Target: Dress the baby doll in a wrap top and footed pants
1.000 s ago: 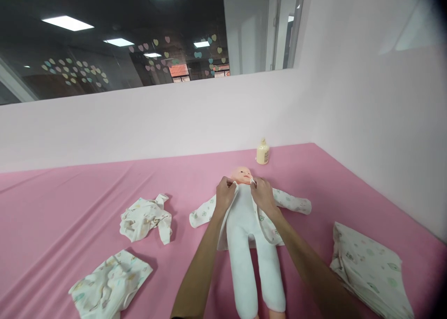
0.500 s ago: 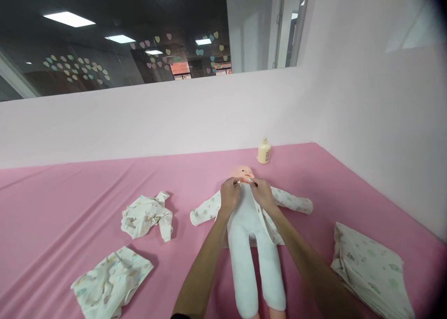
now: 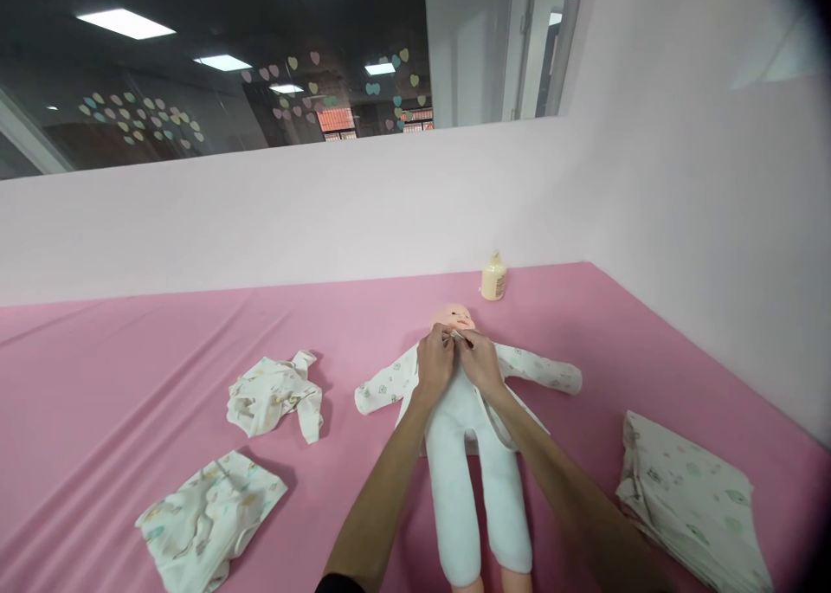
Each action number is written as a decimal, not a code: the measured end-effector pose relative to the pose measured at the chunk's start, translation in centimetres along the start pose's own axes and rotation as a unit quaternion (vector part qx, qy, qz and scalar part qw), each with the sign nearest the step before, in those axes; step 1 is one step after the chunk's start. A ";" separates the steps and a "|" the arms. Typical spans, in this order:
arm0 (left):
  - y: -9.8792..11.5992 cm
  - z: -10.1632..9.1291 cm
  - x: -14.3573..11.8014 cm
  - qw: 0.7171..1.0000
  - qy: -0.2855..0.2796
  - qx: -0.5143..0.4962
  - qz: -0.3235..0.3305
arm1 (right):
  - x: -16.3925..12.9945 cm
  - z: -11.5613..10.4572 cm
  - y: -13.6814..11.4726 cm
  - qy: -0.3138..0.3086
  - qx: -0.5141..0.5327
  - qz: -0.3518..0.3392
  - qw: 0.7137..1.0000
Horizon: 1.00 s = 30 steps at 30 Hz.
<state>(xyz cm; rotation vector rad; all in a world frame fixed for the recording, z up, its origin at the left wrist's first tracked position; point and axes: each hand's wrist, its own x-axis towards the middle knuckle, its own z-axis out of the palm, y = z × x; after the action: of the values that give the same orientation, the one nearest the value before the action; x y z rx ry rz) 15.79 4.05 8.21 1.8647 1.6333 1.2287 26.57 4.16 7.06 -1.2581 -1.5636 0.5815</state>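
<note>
A baby doll [image 3: 453,315] lies on its back on the pink sheet, head toward the wall and white-covered legs toward me. Its arms are in the sleeves of a white printed baby jacket [image 3: 545,372], whose front hangs apart over the belly. Just under the doll's chin, my left hand [image 3: 436,359] pinches one side of the jacket's collar. My right hand [image 3: 479,357] pinches the other side, right beside it. The fingertips nearly meet, and they hide the exact spot of cloth between them.
A cream pump bottle [image 3: 493,280] stands behind the doll near the wall. Crumpled baby clothing [image 3: 276,394] and a folded printed cloth [image 3: 211,515] lie to the left. Another folded cloth [image 3: 692,493] lies at right. White walls border the pink sheet [image 3: 162,351].
Both hands have come closer together under the chin, drawing the two collar edges toward each other. The view has shifted slightly.
</note>
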 end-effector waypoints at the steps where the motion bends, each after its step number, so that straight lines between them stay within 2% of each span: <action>1: 0.0 0.0 0.0 1.000 -0.001 -0.001 -0.001 | 0.0 0.1 0.1 0.002 0.004 -0.002 1.000; 9: -0.1 0.2 0.2 1.000 0.006 -0.012 -0.002 | 0.2 0.6 0.9 0.023 0.027 -0.010 0.999; 15: 0.0 0.2 0.2 0.999 0.011 -0.042 -0.013 | 0.0 0.6 0.7 0.015 -0.013 -0.022 1.000; 23: -0.4 -0.2 0.4 0.998 -0.011 -0.064 -0.007 | -0.7 0.8 0.1 0.015 -0.117 -0.071 0.990; 30: -1.4 -0.4 1.0 0.992 -0.053 -0.114 -0.017 | -1.4 1.4 0.3 0.020 -0.144 -0.057 0.988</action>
<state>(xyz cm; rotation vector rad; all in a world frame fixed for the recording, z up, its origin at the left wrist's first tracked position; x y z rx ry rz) 14.54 5.25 7.72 1.7235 1.3991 1.2228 25.42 3.27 5.69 -1.3720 -1.7168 0.2617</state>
